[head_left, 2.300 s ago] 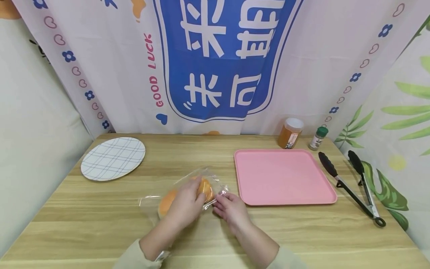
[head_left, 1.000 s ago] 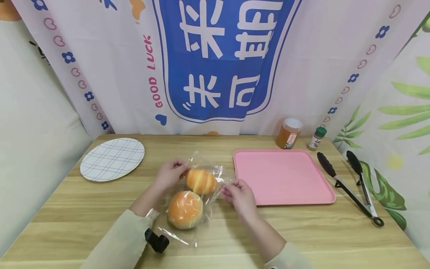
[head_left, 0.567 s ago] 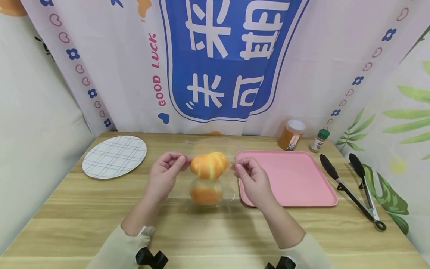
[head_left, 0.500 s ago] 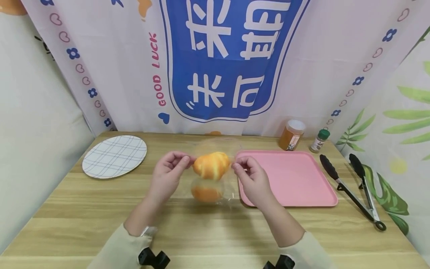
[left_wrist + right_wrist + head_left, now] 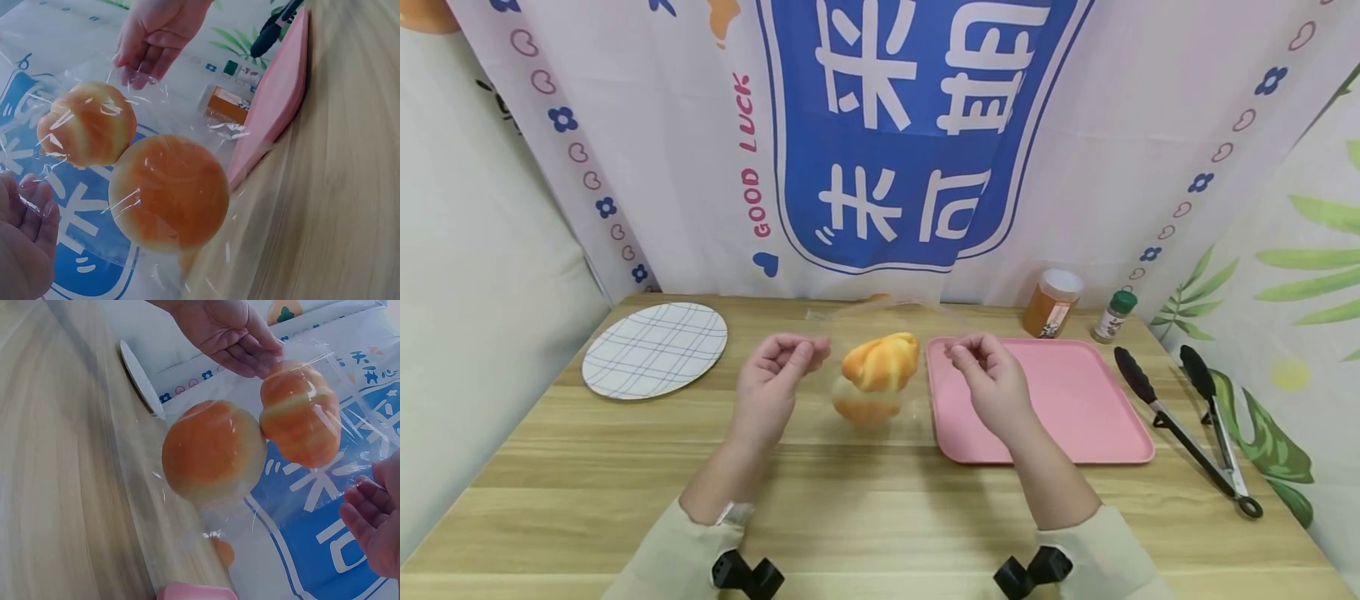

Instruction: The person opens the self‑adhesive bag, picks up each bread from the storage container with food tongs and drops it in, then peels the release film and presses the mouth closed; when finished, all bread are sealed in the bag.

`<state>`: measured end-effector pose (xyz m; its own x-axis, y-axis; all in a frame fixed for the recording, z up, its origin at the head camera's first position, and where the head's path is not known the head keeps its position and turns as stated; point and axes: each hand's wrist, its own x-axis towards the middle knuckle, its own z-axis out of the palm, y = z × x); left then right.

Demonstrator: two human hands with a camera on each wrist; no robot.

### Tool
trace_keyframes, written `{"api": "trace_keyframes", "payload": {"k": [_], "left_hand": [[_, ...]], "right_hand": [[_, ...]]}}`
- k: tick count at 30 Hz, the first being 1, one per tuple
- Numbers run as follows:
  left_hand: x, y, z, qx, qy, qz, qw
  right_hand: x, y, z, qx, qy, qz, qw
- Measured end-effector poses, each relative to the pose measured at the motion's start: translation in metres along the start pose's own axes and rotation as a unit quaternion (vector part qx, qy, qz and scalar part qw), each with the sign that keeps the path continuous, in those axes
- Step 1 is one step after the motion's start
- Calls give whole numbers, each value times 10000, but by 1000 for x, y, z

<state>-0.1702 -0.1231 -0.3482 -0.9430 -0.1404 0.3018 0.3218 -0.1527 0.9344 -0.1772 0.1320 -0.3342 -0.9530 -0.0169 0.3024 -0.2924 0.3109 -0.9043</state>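
Note:
A clear plastic bag (image 5: pixel 244 206) hangs above the table between both hands. Inside it are a ridged, croissant-like bread roll (image 5: pixel 882 362) and, below that, a round bun (image 5: pixel 170 194). My left hand (image 5: pixel 772 379) pinches the bag's left side between thumb and fingers. On the other side, my right hand (image 5: pixel 992 385) pinches the film in the same way. Both wrist views show the two breads side by side behind the shiny film. The bag's outline is faint in the head view.
A pink tray (image 5: pixel 1075 408) lies right of the bag, and tongs (image 5: pixel 1195 442) rest beyond it. A honey-coloured jar (image 5: pixel 1052 304) and a green-capped shaker (image 5: pixel 1114 317) stand at the back right. The checked plate (image 5: pixel 655 350) is at the back left of the wooden table (image 5: pixel 865 533).
The bag with both breads has risen off the table and hangs upright. My hands moved from on top of it to its two sides, and lately the right hand shifted farther right.

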Motion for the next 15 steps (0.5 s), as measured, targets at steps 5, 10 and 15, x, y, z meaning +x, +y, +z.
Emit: {"api": "trace_keyframes", "payload": {"k": [5, 10, 15], "left_hand": [[-2, -7, -2, -70, -196, 9, 9998], [-3, -15, -3, -68, -111, -448, 9989], [-1, -12, -1, -28, -88, -337, 9994]], "right_hand": [[0, 6, 3, 264, -249, -61, 9993], [1, 14, 9, 35, -344, 256, 9991], [2, 14, 11, 270, -163, 89, 9995]]}}
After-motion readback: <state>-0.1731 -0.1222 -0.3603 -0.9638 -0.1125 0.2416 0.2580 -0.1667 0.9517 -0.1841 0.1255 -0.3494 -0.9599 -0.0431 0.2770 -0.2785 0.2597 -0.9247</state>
